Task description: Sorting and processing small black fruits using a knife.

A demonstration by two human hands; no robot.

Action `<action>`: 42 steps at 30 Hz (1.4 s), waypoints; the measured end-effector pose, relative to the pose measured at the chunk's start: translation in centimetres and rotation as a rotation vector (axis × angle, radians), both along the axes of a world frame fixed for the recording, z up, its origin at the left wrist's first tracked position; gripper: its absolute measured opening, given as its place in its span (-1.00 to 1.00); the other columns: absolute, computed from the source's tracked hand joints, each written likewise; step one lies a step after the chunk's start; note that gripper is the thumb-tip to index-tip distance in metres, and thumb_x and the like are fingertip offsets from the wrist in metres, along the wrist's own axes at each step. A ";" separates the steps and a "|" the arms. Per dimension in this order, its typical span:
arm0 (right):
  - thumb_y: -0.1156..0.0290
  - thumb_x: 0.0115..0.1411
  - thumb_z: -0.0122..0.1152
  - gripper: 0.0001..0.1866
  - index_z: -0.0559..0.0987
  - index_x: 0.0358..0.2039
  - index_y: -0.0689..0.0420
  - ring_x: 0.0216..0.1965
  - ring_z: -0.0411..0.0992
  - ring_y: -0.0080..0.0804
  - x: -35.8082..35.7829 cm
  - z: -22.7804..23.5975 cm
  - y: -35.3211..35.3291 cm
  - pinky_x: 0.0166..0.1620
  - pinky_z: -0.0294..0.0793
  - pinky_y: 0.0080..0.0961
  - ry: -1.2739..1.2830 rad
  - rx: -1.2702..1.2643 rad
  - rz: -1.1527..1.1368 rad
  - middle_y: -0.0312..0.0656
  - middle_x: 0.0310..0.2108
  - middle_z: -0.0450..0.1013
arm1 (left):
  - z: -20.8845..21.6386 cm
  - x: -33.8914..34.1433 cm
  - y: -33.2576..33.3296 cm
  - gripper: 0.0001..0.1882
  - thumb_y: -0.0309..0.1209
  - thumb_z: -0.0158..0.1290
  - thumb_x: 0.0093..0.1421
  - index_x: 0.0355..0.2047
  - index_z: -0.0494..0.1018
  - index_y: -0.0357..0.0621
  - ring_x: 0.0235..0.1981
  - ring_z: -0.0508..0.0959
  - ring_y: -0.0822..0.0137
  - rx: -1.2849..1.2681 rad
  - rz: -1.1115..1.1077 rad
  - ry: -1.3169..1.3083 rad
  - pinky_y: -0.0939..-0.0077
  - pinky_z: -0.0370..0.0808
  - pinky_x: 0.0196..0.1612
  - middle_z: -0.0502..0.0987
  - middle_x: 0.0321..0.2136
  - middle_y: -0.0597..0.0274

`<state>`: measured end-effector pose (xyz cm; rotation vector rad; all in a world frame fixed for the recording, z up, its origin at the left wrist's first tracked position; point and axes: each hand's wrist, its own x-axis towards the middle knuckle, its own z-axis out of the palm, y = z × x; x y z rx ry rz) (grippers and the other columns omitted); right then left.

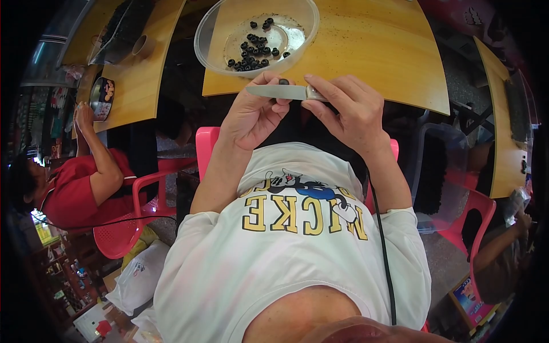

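Note:
My right hand (351,108) is closed round the pale handle of a small knife (274,92). The knife's flat grey blade reaches left across the fingers of my left hand (251,117). Between my left thumb and fingers is a small round black piece (283,82), partly hidden behind the blade. Whether the edge touches it I cannot tell. Just beyond my hands, a wide translucent plastic bowl (201,43) holds several small black round pieces (255,50), some with a pale opening.
The bowl stands on a yellow wooden table (377,63) strewn with dark specks. At left, a person in red (86,180) sits at another table (137,86). A clear tub (437,171) of black material and a pink chair (480,211) are at right. A black cable (384,257) hangs over my shirt.

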<state>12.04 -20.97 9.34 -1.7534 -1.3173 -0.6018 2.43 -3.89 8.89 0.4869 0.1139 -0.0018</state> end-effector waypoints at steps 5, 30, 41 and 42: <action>0.34 -0.11 0.33 -0.65 0.57 -0.25 0.12 -0.64 0.32 -0.41 0.1 -0.1 -0.1 -0.58 0.28 -0.53 0.010 -0.013 0.024 -0.26 -0.64 0.36 | -0.4 -0.1 0.0 -0.88 -0.50 0.02 0.16 -0.32 0.33 -0.26 -0.49 0.43 0.45 0.103 0.038 -0.106 0.71 0.43 -0.43 0.43 -0.36 0.08; 0.36 0.18 0.11 -0.78 0.58 -0.23 0.21 -0.54 0.25 -0.67 3.4 -2.1 -0.4 -0.45 0.23 -0.76 0.589 0.143 -0.137 -0.34 -0.58 0.36 | -0.2 -0.7 -0.1 -0.77 -0.51 -0.12 0.24 -0.13 0.31 -0.40 -0.32 0.46 0.42 -0.111 -0.037 -0.067 0.70 0.56 -0.31 0.37 -0.26 0.03; 0.33 0.18 0.11 -0.76 0.58 -0.24 0.21 -0.53 0.30 -0.66 3.5 -2.5 -0.6 -0.44 0.28 -0.75 0.625 0.177 -0.140 -0.32 -0.56 0.42 | 0.3 -1.2 0.1 -0.80 -0.51 -0.17 0.26 -0.16 0.28 -0.39 -0.41 0.44 0.46 -0.091 -0.138 -0.166 0.75 0.52 -0.42 0.35 -0.27 0.00; 0.33 0.18 0.12 -0.76 0.58 -0.24 0.21 -0.53 0.30 -0.66 3.4 -2.4 -0.6 -0.44 0.28 -0.75 0.639 0.162 -0.144 -0.32 -0.56 0.42 | 0.4 -1.2 0.1 -0.81 -0.51 -0.17 0.26 -0.16 0.28 -0.38 -0.43 0.43 0.47 -0.101 -0.130 -0.155 0.76 0.50 -0.45 0.34 -0.27 0.00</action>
